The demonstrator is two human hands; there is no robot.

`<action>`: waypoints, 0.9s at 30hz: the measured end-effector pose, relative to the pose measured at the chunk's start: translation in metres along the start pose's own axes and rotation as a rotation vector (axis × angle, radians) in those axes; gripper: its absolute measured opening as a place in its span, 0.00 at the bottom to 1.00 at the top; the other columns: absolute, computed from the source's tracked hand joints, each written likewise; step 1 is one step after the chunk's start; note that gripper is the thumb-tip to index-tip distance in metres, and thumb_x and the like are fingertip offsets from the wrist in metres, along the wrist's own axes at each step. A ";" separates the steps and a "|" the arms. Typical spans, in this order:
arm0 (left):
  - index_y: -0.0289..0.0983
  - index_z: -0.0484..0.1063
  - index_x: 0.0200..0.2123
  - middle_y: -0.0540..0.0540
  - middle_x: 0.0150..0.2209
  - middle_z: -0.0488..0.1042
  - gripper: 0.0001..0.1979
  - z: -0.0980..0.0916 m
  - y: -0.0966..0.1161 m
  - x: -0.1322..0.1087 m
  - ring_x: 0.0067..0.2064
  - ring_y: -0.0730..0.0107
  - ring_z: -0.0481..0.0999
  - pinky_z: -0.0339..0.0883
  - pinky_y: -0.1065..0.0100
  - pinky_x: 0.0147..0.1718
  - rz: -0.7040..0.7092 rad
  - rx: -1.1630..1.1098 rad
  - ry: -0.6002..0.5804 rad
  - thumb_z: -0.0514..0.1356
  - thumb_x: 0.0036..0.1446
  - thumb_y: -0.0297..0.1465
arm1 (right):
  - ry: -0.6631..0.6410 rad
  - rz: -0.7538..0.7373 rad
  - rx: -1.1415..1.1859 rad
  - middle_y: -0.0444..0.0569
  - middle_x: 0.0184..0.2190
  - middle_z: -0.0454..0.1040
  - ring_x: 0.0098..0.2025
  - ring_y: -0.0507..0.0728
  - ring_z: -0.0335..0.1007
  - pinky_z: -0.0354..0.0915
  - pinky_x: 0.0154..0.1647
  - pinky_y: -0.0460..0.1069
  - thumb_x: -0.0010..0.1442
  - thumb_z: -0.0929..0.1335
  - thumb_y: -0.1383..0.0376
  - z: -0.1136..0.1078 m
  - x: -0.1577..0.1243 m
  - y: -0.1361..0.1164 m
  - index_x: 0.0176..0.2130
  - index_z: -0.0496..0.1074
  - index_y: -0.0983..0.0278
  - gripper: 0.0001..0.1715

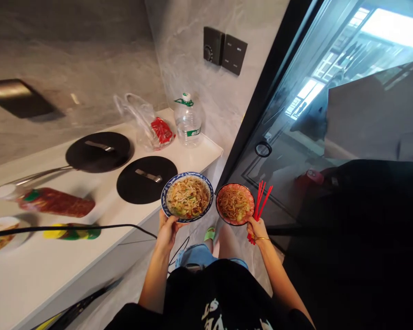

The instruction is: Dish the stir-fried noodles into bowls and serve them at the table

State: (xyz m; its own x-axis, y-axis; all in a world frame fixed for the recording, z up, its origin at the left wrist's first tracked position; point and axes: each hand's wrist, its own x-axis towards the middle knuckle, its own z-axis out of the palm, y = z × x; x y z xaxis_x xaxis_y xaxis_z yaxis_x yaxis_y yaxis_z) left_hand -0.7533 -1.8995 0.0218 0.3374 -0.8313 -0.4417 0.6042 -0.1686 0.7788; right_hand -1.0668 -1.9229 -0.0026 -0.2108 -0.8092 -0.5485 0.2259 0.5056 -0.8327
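My left hand [167,230] is closed on the near rim of a blue-and-white plate [164,205] heaped with pale shredded food and bits of green [188,197]. My right hand [257,229] grips a smaller red-patterned bowl [248,195] of brown noodles [233,205]. Several red chopsticks [260,201] are held in that same hand, pointing up beside the bowl. The two dishes hang side by side in front of my body, a narrow gap between them. Fingers under both dishes are hidden.
Left, a white counter [103,247] holds two black round lids [146,183], a water jug [188,121], a plastic bag [144,121], a red-filled bottle [58,201] and another plate of food [2,224]. A dark cable [110,226] crosses the counter edge. A dark glass door [261,123] stands right.
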 end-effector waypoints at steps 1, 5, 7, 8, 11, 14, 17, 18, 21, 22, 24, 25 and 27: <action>0.44 0.64 0.45 0.53 0.45 0.71 0.27 0.008 0.000 0.006 0.34 0.73 0.75 0.76 0.69 0.30 -0.004 0.006 0.001 0.63 0.38 0.26 | 0.011 -0.002 0.000 0.30 0.08 0.47 0.11 0.42 0.37 0.38 0.11 0.40 0.38 0.71 0.61 0.000 0.006 -0.004 0.19 0.53 0.59 0.20; 0.44 0.64 0.44 0.52 0.44 0.71 0.26 0.033 0.001 0.025 0.35 0.72 0.75 0.76 0.69 0.31 -0.008 0.018 -0.006 0.63 0.38 0.25 | 0.024 -0.008 0.003 0.30 0.08 0.48 0.12 0.42 0.37 0.37 0.11 0.41 0.38 0.70 0.61 -0.002 0.027 -0.020 0.19 0.53 0.60 0.19; 0.45 0.63 0.45 0.52 0.44 0.71 0.27 0.043 0.001 0.032 0.34 0.72 0.75 0.76 0.68 0.31 -0.001 0.022 -0.020 0.63 0.38 0.25 | 0.011 -0.006 0.015 0.30 0.08 0.47 0.12 0.41 0.36 0.37 0.11 0.41 0.38 0.71 0.62 -0.002 0.037 -0.026 0.18 0.53 0.60 0.20; 0.45 0.63 0.45 0.52 0.44 0.71 0.27 0.048 0.000 0.036 0.34 0.72 0.75 0.76 0.68 0.31 0.001 0.023 -0.029 0.63 0.39 0.26 | 0.003 -0.006 0.023 0.30 0.08 0.47 0.11 0.41 0.36 0.37 0.11 0.41 0.38 0.71 0.62 -0.002 0.041 -0.028 0.18 0.52 0.60 0.20; 0.45 0.62 0.46 0.52 0.43 0.71 0.28 0.058 -0.002 0.048 0.36 0.69 0.75 0.76 0.67 0.32 -0.009 0.022 -0.054 0.62 0.39 0.26 | -0.004 -0.003 0.023 0.31 0.08 0.47 0.11 0.42 0.37 0.38 0.11 0.41 0.38 0.71 0.62 0.001 0.054 -0.035 0.18 0.52 0.59 0.21; 0.44 0.62 0.45 0.52 0.41 0.72 0.27 0.064 -0.007 0.061 0.36 0.68 0.76 0.76 0.65 0.33 -0.024 0.030 -0.074 0.62 0.39 0.25 | 0.005 -0.002 0.015 0.31 0.07 0.47 0.10 0.42 0.37 0.38 0.10 0.41 0.38 0.71 0.61 0.004 0.065 -0.042 0.18 0.53 0.59 0.21; 0.44 0.62 0.45 0.53 0.39 0.72 0.27 0.069 -0.012 0.074 0.34 0.69 0.76 0.76 0.62 0.34 -0.036 0.044 -0.083 0.62 0.39 0.25 | 0.009 -0.007 0.024 0.31 0.08 0.48 0.11 0.42 0.38 0.39 0.10 0.41 0.38 0.71 0.61 0.006 0.074 -0.046 0.18 0.55 0.60 0.19; 0.44 0.62 0.45 0.53 0.39 0.72 0.27 0.071 -0.013 0.077 0.34 0.69 0.76 0.76 0.62 0.34 -0.040 0.045 -0.086 0.62 0.39 0.25 | 0.009 -0.006 0.024 0.31 0.08 0.48 0.11 0.42 0.38 0.39 0.10 0.41 0.38 0.71 0.61 0.005 0.076 -0.047 0.18 0.55 0.60 0.19; 0.44 0.62 0.46 0.52 0.39 0.72 0.27 0.077 -0.016 0.082 0.33 0.69 0.76 0.76 0.62 0.34 -0.046 0.044 -0.085 0.62 0.39 0.25 | 0.015 0.006 0.013 0.31 0.07 0.49 0.10 0.42 0.38 0.38 0.10 0.42 0.38 0.71 0.61 0.001 0.080 -0.046 0.18 0.55 0.60 0.19; 0.44 0.62 0.47 0.52 0.39 0.72 0.28 0.079 -0.017 0.083 0.34 0.68 0.76 0.77 0.63 0.33 -0.044 0.042 -0.081 0.62 0.39 0.25 | 0.020 0.011 0.006 0.31 0.07 0.49 0.10 0.42 0.38 0.38 0.10 0.42 0.38 0.71 0.61 -0.001 0.081 -0.046 0.18 0.55 0.60 0.19; 0.44 0.62 0.47 0.51 0.40 0.72 0.28 0.081 -0.018 0.082 0.34 0.68 0.77 0.77 0.63 0.32 -0.045 0.039 -0.078 0.61 0.39 0.25 | 0.035 0.020 -0.005 0.31 0.07 0.49 0.10 0.43 0.39 0.37 0.10 0.42 0.39 0.71 0.60 -0.003 0.082 -0.045 0.19 0.55 0.59 0.19; 0.44 0.62 0.47 0.51 0.40 0.72 0.28 0.082 -0.018 0.081 0.33 0.68 0.77 0.77 0.63 0.31 -0.050 0.039 -0.078 0.61 0.40 0.25 | 0.039 0.023 -0.010 0.31 0.07 0.49 0.10 0.43 0.40 0.37 0.10 0.42 0.40 0.71 0.61 -0.003 0.082 -0.045 0.19 0.55 0.59 0.20; 0.43 0.62 0.47 0.51 0.40 0.72 0.27 0.081 -0.018 0.078 0.32 0.69 0.76 0.77 0.63 0.31 -0.062 0.043 -0.078 0.61 0.40 0.25 | 0.044 0.018 -0.007 0.31 0.07 0.49 0.10 0.42 0.39 0.37 0.10 0.42 0.40 0.71 0.61 -0.002 0.082 -0.045 0.18 0.54 0.59 0.20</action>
State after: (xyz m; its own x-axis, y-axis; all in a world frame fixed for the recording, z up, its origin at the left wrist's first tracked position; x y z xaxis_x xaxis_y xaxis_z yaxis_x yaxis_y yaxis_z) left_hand -0.7959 -2.0041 0.0095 0.2418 -0.8570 -0.4551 0.5900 -0.2425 0.7701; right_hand -1.0964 -2.0109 -0.0106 -0.2483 -0.7862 -0.5660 0.2238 0.5219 -0.8231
